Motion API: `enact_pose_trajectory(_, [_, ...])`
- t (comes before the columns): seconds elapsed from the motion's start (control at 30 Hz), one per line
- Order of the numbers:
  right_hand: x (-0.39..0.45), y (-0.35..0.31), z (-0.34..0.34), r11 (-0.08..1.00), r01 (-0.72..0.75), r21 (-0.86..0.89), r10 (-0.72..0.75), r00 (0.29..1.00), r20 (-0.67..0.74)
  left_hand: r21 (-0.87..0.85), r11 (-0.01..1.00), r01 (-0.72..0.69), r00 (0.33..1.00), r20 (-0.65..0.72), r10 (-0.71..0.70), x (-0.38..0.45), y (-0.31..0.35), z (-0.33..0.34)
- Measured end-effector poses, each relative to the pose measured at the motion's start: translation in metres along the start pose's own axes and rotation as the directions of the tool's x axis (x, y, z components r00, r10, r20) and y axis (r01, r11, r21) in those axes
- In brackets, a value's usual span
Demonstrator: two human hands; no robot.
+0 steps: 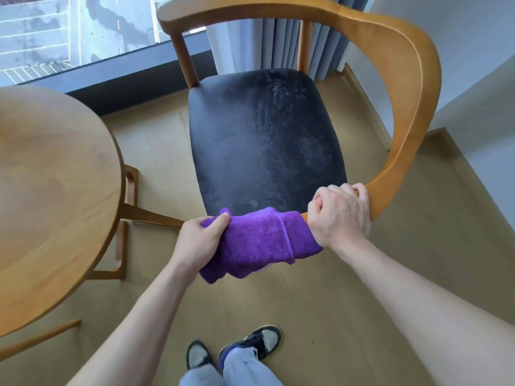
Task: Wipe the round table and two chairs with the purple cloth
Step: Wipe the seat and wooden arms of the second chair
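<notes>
The soft purple cloth [259,240] wraps the wooden chair [401,79] rail. The left hand [200,243] pinches its loose end; the right hand [338,215] grips the rail beside it. It bends easily, so bunching it probably helps.

Purple cloth [259,240] plush terry; chair [404,87] frame smooth wood, seat scuffed dark leather-like; table [53,190] matt wood

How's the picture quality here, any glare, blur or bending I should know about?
Head view: daylight through the window washes out the outside; wide-angle bending curves the chair rail and table edge; the dark seat shows pale sheen; the left hand, right hand and purple cloth are fairly sharp.
</notes>
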State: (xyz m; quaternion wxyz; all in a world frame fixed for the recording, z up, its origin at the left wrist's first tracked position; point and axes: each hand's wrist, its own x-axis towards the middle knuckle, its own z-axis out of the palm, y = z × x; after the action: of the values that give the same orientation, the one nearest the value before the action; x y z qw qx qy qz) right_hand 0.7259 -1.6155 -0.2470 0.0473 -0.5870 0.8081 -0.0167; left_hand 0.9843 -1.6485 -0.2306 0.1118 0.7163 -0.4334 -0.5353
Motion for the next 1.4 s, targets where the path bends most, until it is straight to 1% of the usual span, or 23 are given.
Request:
enact_pose_trajectory(0.03, [0.0,0.0,0.0,1.0,0.001,-0.002,-0.001,1.0,0.004,0.183,0.983,-0.015,1.0,0.009,0.014,0.007,0.008,0.0])
enact_pose_trajectory(0.07, [0.001,0.0,0.0,1.0,-0.004,-0.002,0.004,1.0,0.007,0.367,0.929,-0.042,0.999,0.007,0.042,0.013,0.016,0.002])
enact_pose_trajectory(0.1, [0.002,0.0,0.001,1.0,-0.01,-0.003,0.01,1.0,0.006,0.525,0.848,-0.075,0.996,0.006,0.085,0.018,0.022,0.008])
enact_pose_trajectory(0.13, [0.001,0.001,0.001,1.0,-0.016,-0.004,0.016,1.0,0.003,0.641,0.759,-0.111,0.99,0.009,0.137,0.02,0.027,0.014])
enact_pose_trajectory(0.17, [0.0,0.001,0.002,1.0,-0.021,-0.008,0.021,1.0,-0.001,0.716,0.68,-0.158,0.978,0.02,0.206,0.02,0.03,0.022])
enact_pose_trajectory(0.23, [-0.002,0.001,0.001,1.0,-0.025,-0.013,0.025,1.0,0.003,0.77,0.576,-0.274,0.937,0.078,0.342,0.014,0.035,0.043])
enact_pose_trajectory(0.3, [-0.001,0.002,-0.001,0.999,-0.032,-0.001,0.032,0.999,0.027,0.761,0.513,-0.396,0.872,0.136,0.47,0.001,0.042,0.071])
enact_pose_trajectory(0.37, [0.0,0.002,-0.004,0.999,-0.032,0.02,0.031,0.999,0.042,0.763,0.491,-0.42,0.837,0.117,0.534,-0.013,0.048,0.095])
enact_pose_trajectory(0.47, [0.0,0.004,-0.006,0.999,-0.008,0.051,0.007,1.0,0.025,0.763,0.505,-0.404,0.795,0.02,0.606,-0.025,0.047,0.111])
enact_pose_trajectory(0.57, [-0.003,0.007,-0.003,0.996,0.01,0.093,-0.009,1.0,-0.003,0.729,0.51,-0.457,0.746,0.002,0.666,-0.036,0.033,0.114])
enact_pose_trajectory(0.63, [-0.002,0.007,-0.003,0.995,0.022,0.1,-0.019,0.999,-0.026,0.728,0.507,-0.461,0.736,-0.005,0.677,-0.04,0.03,0.116])
enact_pose_trajectory(0.7, [0.0,0.008,-0.002,0.993,0.018,0.115,-0.013,0.999,-0.043,0.739,0.517,-0.432,0.747,-0.028,0.664,-0.037,0.035,0.118])
enact_pose_trajectory(0.83, [0.0,0.011,0.002,0.991,-0.01,0.132,0.015,0.999,-0.04,0.748,0.549,-0.372,0.796,-0.046,0.603,-0.02,0.048,0.126])
enact_pose_trajectory(0.97, [0.003,0.01,-0.002,0.991,0.012,0.133,-0.011,1.0,-0.014,0.738,0.601,-0.307,0.825,-0.107,0.554,-0.009,0.053,0.127])
enact_pose_trajectory(1.03, [0.002,0.011,-0.004,0.991,0.04,0.128,-0.043,0.999,0.017,0.737,0.625,-0.256,0.832,-0.162,0.531,-0.009,0.057,0.13])
enact_pose_trajectory(1.1, [-0.002,0.012,-0.007,0.991,0.083,0.109,-0.091,0.993,0.071,0.737,0.657,-0.157,0.858,-0.228,0.46,-0.01,0.062,0.131])
enact_pose_trajectory(1.17, [0.002,0.018,-0.01,0.981,0.172,0.093,-0.182,0.975,0.124,0.723,0.686,-0.082,0.865,-0.291,0.41,-0.009,0.069,0.133])
enact_pose_trajectory(1.2, [0.008,0.024,-0.011,0.962,0.254,0.102,-0.267,0.951,0.154,0.718,0.694,-0.058,0.863,-0.313,0.396,-0.008,0.07,0.134])
enact_pose_trajectory(1.27, [0.023,0.044,-0.013,0.878,0.45,0.163,-0.475,0.86,0.185,0.711,0.703,-0.032,0.862,-0.336,0.379,-0.008,0.072,0.132])
enact_pose_trajectory(1.3, [0.032,0.056,-0.014,0.835,0.522,0.174,-0.548,0.817,0.18,0.705,0.709,-0.022,0.859,-0.35,0.375,-0.008,0.072,0.132])
enact_pose_trajectory(1.33, [0.041,0.067,-0.015,0.813,0.559,0.161,-0.581,0.795,0.172,0.693,0.72,-0.014,0.854,-0.366,0.369,-0.01,0.072,0.132])
enact_pose_trajectory(1.37, [0.048,0.075,-0.017,0.82,0.554,0.146,-0.572,0.803,0.165,0.675,0.738,-0.007,0.849,-0.386,0.361,-0.011,0.072,0.132])
enact_pose_trajectory(1.4, [0.052,0.081,-0.017,0.84,0.524,0.14,-0.541,0.826,0.156,0.659,0.752,0.006,0.842,-0.409,0.352,-0.013,0.072,0.133])
